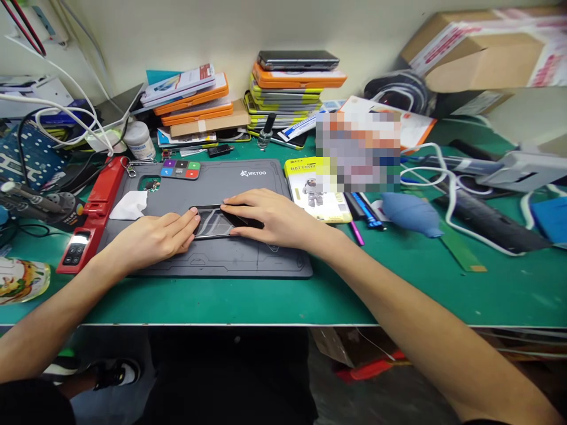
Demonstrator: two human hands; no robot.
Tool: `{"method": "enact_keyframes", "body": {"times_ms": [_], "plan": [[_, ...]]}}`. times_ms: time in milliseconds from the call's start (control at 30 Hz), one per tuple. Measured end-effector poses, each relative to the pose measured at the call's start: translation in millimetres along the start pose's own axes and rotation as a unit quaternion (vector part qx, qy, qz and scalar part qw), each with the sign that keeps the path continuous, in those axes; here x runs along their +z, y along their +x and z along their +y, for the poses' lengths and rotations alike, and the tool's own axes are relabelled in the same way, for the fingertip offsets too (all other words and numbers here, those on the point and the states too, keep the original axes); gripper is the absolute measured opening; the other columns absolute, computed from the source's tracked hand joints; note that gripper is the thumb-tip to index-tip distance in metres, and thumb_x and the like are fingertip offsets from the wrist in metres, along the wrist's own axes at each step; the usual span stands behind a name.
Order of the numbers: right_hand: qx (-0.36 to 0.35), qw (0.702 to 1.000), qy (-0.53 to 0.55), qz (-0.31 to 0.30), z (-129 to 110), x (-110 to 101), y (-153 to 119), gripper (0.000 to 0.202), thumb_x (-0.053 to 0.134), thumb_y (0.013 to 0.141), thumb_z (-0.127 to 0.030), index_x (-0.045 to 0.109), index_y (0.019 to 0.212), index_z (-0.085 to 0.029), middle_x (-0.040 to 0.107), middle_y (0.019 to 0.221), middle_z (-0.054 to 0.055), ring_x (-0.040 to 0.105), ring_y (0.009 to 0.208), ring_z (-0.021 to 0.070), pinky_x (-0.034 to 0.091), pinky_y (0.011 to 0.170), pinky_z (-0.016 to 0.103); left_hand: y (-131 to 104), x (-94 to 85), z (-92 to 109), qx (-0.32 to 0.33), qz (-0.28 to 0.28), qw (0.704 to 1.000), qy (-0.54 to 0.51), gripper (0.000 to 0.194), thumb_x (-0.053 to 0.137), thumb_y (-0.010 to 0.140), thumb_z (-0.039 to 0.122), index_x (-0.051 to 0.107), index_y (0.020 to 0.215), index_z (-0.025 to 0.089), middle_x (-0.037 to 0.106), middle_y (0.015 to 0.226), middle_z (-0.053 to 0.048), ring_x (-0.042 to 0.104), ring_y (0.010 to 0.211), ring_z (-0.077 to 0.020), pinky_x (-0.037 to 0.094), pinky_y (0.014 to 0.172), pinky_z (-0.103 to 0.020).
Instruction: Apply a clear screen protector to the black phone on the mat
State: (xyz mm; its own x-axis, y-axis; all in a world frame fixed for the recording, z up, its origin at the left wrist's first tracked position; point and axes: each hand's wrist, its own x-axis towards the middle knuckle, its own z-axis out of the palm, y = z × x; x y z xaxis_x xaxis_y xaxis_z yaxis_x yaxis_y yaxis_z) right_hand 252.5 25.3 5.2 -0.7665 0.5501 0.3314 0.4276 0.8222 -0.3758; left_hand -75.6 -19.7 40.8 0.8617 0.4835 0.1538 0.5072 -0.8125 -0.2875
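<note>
A black-edged smartphone (215, 223) lies sideways on a grey work mat (248, 260), its glassy face up and showing reflections. My left hand (162, 236) grips the left end, fingers pressed together on its edge. Over the right end arches my right hand (270, 219), fingertips on the far edge and thumb on the near edge. The palm hides that end of the phone. A crumpled white wipe (129, 205) rests on the mat beyond my left hand.
A red tool holder (96, 215) borders the mat's left side. On the right are a yellow battery box (316, 200), pens (367, 211) and a blue air blower (410, 213). Stacked phone cases (286, 97) stand behind, beside a small glass bottle (266, 134). A cup (24, 280) sits far left.
</note>
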Motion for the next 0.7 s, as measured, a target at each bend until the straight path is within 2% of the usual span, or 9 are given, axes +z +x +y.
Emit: {"method": "enact_keyframes", "body": {"times_ms": [167,333,467,567,700], "plan": [[0.000,1.000,0.002,-0.004,-1.2,-1.2,0.6,0.051,0.063,0.111,-0.051,0.070,0.152,-0.023,0.072,0.154,0.018,0.069,0.141,0.0372,0.054,0.118,0.062,-0.3,-4.1,-1.1,-0.012,0.013,0.999,-0.026,0.040,0.048,0.116,0.027,0.073,0.146,0.017,0.076,0.146,-0.016,0.086,0.103,-0.0273,0.074,0.079,-0.040],[0.003,1.000,0.010,-0.002,-2.3,-1.1,0.7,0.059,0.065,0.108,-0.059,0.070,0.153,-0.020,0.072,0.155,0.020,0.068,0.142,0.0392,0.053,0.118,0.064,-1.0,-6.6,-1.5,-0.019,0.031,0.999,-0.024,0.040,0.049,0.115,0.024,0.073,0.146,0.019,0.073,0.150,-0.013,0.087,0.100,-0.0262,0.074,0.074,-0.038],[0.009,1.000,0.014,0.004,-3.8,-0.9,0.7,0.058,0.063,0.110,-0.056,0.069,0.152,-0.017,0.072,0.154,0.020,0.067,0.142,0.0389,0.053,0.118,0.063,-0.8,-2.7,0.1,-0.023,0.085,0.996,-0.016,0.040,0.053,0.112,0.019,0.071,0.148,0.019,0.074,0.149,-0.011,0.087,0.104,-0.0240,0.074,0.073,-0.032],[0.028,0.999,0.035,0.004,-4.7,-1.4,1.2,0.053,0.060,0.111,-0.055,0.068,0.153,-0.022,0.073,0.153,0.016,0.067,0.142,0.0376,0.052,0.119,0.062,-0.9,0.5,1.1,-0.039,0.122,0.990,-0.053,0.043,0.056,0.111,0.018,0.069,0.152,0.021,0.076,0.146,-0.010,0.086,0.109,-0.0245,0.074,0.079,-0.034],[0.069,0.992,0.100,0.032,-4.0,-4.5,1.9,0.058,0.067,0.106,-0.058,0.068,0.153,-0.025,0.075,0.151,0.014,0.068,0.140,0.0372,0.053,0.119,0.061,0.5,0.0,2.7,-0.099,0.117,0.983,-0.102,0.044,0.055,0.113,0.026,0.067,0.155,0.024,0.078,0.145,-0.009,0.084,0.116,-0.0256,0.071,0.095,-0.039]]}}
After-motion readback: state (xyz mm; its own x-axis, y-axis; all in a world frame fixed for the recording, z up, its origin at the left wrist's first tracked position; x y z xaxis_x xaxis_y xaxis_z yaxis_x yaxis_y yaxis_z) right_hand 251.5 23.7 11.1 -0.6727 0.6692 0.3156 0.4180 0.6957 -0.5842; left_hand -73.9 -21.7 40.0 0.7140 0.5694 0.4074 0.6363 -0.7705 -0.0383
